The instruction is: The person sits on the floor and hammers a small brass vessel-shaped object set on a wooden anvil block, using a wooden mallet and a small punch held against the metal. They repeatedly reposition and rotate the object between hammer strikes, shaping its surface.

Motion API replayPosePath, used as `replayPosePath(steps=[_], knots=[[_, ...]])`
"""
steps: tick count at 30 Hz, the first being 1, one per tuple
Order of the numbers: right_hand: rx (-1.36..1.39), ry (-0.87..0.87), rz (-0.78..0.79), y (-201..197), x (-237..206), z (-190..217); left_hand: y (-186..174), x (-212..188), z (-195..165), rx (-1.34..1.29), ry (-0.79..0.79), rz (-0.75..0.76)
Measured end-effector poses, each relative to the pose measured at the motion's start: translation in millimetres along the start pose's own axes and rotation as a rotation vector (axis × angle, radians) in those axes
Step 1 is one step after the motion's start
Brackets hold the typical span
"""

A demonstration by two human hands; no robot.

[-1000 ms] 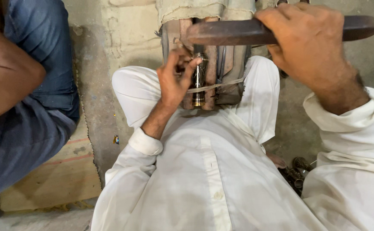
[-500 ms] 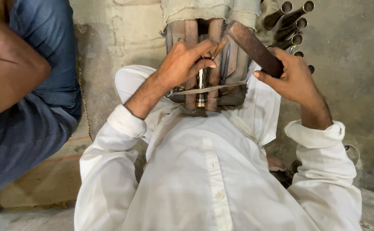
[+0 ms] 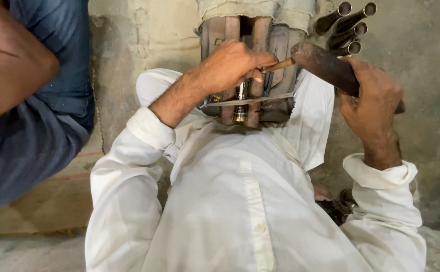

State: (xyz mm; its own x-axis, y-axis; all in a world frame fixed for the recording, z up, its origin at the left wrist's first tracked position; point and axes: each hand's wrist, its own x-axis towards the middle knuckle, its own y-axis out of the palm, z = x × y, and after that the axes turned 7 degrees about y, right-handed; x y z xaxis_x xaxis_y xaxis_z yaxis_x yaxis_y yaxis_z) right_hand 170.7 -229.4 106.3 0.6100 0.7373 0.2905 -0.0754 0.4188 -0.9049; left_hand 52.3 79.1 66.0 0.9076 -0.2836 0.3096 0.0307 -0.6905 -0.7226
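I sit on the floor in white clothes with a wooden block clamp [image 3: 228, 35] upright between my knees. A brass-and-silver metal tube [image 3: 240, 103] stands in its slot, with a pale band across the clamp's front. My left hand [image 3: 232, 65] is closed around a thin wood-handled tool [image 3: 279, 65] pressed against the clamp. My right hand [image 3: 371, 98] grips a thick dark wooden mallet [image 3: 325, 65], whose head touches the tool's handle end.
Several dark metal tubes [image 3: 348, 25] with open ends lie at the upper right. Another person in blue clothes [image 3: 38, 126] sits at the left, forearm raised. A rough concrete wall and floor [image 3: 426, 126] surround me. A wooden board [image 3: 63, 196] lies at the lower left.
The mallet swung from level above the clamp down to the right; its head now meets the tool. My left hand moved up from the tube's side to the clamp's upper part.
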Motion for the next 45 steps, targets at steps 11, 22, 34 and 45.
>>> replayPosePath(steps=[11,22,34,45], knots=[[-0.024,0.083,0.020,7.7,-25.5,-13.3,1.6,0.9,5.0,-0.007,0.072,0.056],[-0.156,0.081,0.091,2.6,-17.4,-9.3,-3.2,-16.5,8.3,-0.086,0.159,-0.221],[-0.122,-0.123,-0.068,-18.1,25.6,5.3,-0.2,-22.5,10.9,-0.107,0.103,-0.203],[-0.242,-0.344,0.036,-37.4,76.3,23.7,35.5,-40.7,14.3,-0.185,-0.024,-0.483]])
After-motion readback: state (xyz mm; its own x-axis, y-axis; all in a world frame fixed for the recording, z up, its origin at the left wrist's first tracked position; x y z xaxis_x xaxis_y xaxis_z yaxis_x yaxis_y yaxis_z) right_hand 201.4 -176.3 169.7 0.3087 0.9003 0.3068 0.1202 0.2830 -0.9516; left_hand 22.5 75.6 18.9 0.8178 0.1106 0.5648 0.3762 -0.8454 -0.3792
